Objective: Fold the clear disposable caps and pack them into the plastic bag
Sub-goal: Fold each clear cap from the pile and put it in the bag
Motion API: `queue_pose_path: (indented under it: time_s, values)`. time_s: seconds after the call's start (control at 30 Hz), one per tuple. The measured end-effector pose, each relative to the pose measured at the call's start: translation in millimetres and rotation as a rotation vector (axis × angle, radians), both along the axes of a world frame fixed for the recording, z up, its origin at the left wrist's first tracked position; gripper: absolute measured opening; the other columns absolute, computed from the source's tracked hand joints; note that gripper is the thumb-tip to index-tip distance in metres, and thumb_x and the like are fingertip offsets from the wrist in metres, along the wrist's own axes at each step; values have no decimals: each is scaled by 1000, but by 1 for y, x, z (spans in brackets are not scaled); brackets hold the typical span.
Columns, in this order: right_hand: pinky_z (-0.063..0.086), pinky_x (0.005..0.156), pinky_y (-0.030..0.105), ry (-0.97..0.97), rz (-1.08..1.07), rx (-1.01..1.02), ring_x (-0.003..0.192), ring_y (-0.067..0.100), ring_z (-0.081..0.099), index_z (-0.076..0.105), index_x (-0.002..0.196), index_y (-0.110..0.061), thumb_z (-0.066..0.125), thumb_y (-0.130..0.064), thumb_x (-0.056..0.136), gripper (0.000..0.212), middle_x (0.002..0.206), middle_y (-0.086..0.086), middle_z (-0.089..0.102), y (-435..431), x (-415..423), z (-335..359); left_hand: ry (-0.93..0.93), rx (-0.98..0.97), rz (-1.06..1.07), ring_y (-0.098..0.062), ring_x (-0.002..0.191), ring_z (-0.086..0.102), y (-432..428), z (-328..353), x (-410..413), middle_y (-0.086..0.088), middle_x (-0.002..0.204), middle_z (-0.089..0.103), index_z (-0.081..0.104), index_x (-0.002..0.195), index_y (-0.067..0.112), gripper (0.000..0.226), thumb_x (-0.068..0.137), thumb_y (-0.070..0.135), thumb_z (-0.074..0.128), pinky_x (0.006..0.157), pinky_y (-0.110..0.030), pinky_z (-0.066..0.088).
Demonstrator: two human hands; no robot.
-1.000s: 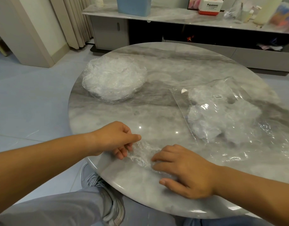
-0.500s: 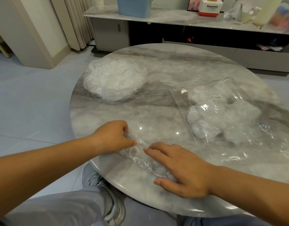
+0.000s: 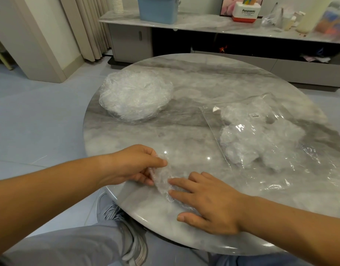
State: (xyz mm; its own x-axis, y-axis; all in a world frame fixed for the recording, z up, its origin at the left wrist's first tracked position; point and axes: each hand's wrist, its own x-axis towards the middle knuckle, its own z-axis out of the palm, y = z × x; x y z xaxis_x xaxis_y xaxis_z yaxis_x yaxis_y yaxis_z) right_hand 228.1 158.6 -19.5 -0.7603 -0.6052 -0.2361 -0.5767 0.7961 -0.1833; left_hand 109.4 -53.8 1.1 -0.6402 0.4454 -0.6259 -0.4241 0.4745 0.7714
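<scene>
One clear cap [image 3: 163,179] lies crumpled near the front edge of the round marble table [image 3: 213,87]. My left hand [image 3: 134,166] pinches its left end between thumb and fingers and lifts it slightly. With straight fingers, my right hand [image 3: 209,202] presses the cap's right part flat on the tabletop. A heap of loose clear caps [image 3: 135,96] sits at the table's back left. The clear plastic bag [image 3: 265,137] lies at the right with several folded caps inside, its mouth toward the left.
Behind the table runs a low marble-topped cabinet [image 3: 203,24] carrying a blue bin [image 3: 157,8] and small items. Curtains [image 3: 88,27] hang at the back left. My crossed leg and grey shoe [image 3: 130,239] sit under the table's front edge.
My left hand has raised the cap's left end off the table and folds it toward the right. My right hand has flattened out from curled to straight fingers on the cap.
</scene>
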Motion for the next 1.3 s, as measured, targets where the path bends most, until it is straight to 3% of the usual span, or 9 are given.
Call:
queue_pose_path:
  time_s: [0.13,0.23,0.4,0.57,0.77,1.0,1.1,1.2,1.3]
  values:
    - [31,107,36,-40,-13,-52,130,21,37,30,156,-33,27,-64,102,62,164,-1,23,2,1,4,-128,107,-7,-27,75,71,7,2,8,-22,93,62,58,97,6,21,95,24,68,66,-36,61]
    - [41,106,31,-42,-51,-201,131,15,45,40,151,-30,36,-59,102,57,160,-4,32,9,8,12,-128,84,-87,-32,87,73,9,1,12,-23,99,66,63,101,4,27,95,31,67,78,-40,61]
    - [50,84,24,24,-333,-494,99,3,59,65,115,-26,43,-49,100,36,114,-16,59,19,8,16,-92,-37,-162,-28,86,73,19,3,20,-19,95,73,67,110,7,53,101,54,46,75,-39,58]
    - [44,69,21,-157,-744,-362,77,5,58,61,89,-26,48,-46,101,27,85,-11,62,27,-1,26,2,-159,-247,-22,79,68,30,5,21,-13,89,74,74,103,6,60,103,56,40,72,-33,54]
    - [63,68,37,-567,-1023,-395,64,23,71,61,100,-11,58,-46,97,36,78,12,73,26,-1,37,-2,-208,-318,-20,78,68,35,4,23,-9,90,68,74,103,7,58,103,54,40,81,-36,57]
    - [60,62,34,-746,-1117,-525,58,24,67,66,92,-2,78,-37,87,37,69,11,68,21,-6,31,-61,-165,-285,-32,93,74,36,8,23,-15,97,71,67,114,8,54,104,52,39,81,-36,57]
    - [60,60,34,-840,-1157,-531,57,25,68,61,95,-2,74,-32,91,33,71,17,70,23,-6,33,-121,-89,-259,-33,98,74,33,9,24,-17,100,71,65,121,12,52,103,54,40,87,-38,58]
    - [62,65,37,-833,-1205,-648,58,26,68,61,96,-1,63,-22,97,21,68,17,70,26,-8,35,-169,-26,-255,-33,101,73,33,10,26,-18,104,68,65,126,18,52,102,56,39,94,-40,57]
    - [61,65,41,-706,-1258,-853,55,24,65,58,84,-4,63,-13,95,15,60,10,65,29,-10,32,-243,26,-261,-32,106,72,35,12,28,-20,111,67,61,132,21,56,101,60,37,102,-43,54]
